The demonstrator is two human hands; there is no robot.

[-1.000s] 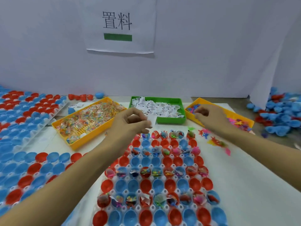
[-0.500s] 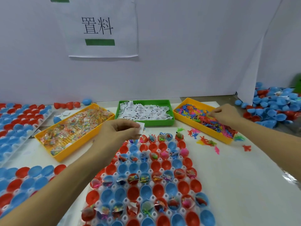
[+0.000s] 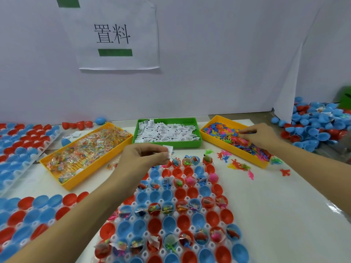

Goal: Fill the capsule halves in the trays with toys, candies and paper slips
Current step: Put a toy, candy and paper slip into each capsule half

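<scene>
The step in hand is the loading of the far rows of the capsule tray (image 3: 171,211), which lies on the tabletop (image 3: 275,215) in front of the person, its red and blue capsule halves (image 3: 178,194) partly filled: several rows already carry toys, wrapped candies and slips, while others between them look bare. The left hand (image 3: 144,156) hovers over the tray's far left corner, fingers curled, pinching a small white paper slip (image 3: 169,150) between thumb and fingertips. The right hand (image 3: 260,135) reaches into the yellow bin of toys (image 3: 237,141) at the right, fingers bent down among the coloured figures; whether it has one gripped I cannot tell. Behind the tray stand the green bin of paper slips (image 3: 167,132) and, to the left, the yellow bin of candies (image 3: 85,152); a few stray toys (image 3: 237,166) lie on the tabletop beside the toy bin. The next move, as I judge it, calls for dropping the slip into a half that lacks one and bringing a single toy back without dragging others over the bin's rim. Against the frame half a second earlier, the left hand pinches its slip in much the same spot over the tray's far edge, while the right hand sits in the same place in the toy bin, picking among the figures.
</scene>
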